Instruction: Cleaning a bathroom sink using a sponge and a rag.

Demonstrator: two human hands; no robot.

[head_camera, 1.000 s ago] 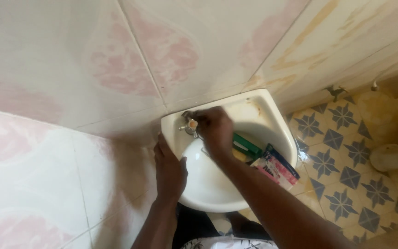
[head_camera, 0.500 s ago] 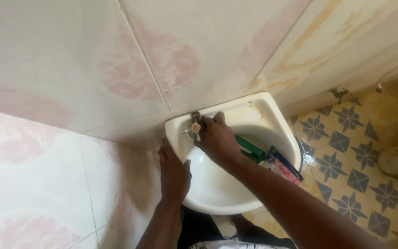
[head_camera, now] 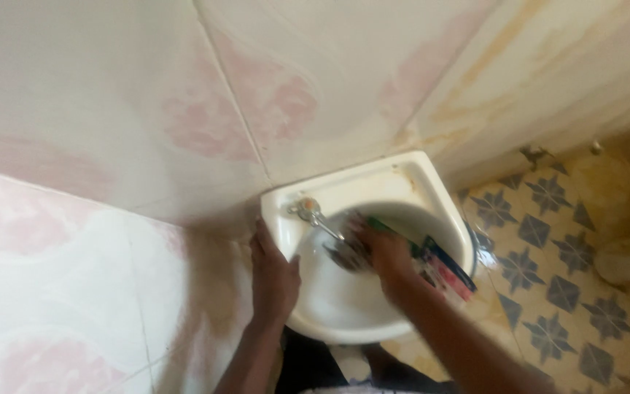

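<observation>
Hands first: the left hand [head_camera: 274,281] lies flat against the outer rim of a small white corner basin [head_camera: 417,179], at about nine o'clock on the bowl, palm pressed to the porcelain and fingers curled loosely over the edge, so it grips the rim rather than any loose thing. Its forearm rises from six o'clock of the view. The right hand [head_camera: 388,257] reaches down into the bowl from five o'clock, wrist bent and knuckles up, just under the spout of the one metal tap [head_camera: 309,212], which sits on the basin's ledge at roughly ten o'clock. That hand is blurred; it is wrapped around a dark greyish wad, a scrubbing pad [head_camera: 345,255] by the look of it, held against the inner wall near the centre of the bowl, though how tightly the fingers clamp it I cannot tell. Along the basin's rim at three o'clock lie a green tube-like item [head_camera: 388,228] and a flat packet in red, blue and white [head_camera: 452,271], side by side and touching the right forearm; their exact kind is too smeared to make out. The bowl itself shows bare white below the hands toward six o'clock. Count: two hands, one basin, one tap, one pad, two items on the rim. Pink-patterned wall tiles [head_camera: 111,109] fill the view from nine through one o'clock, and patterned floor tiles [head_camera: 548,241] with dark star shapes spread at three to four o'clock.
</observation>
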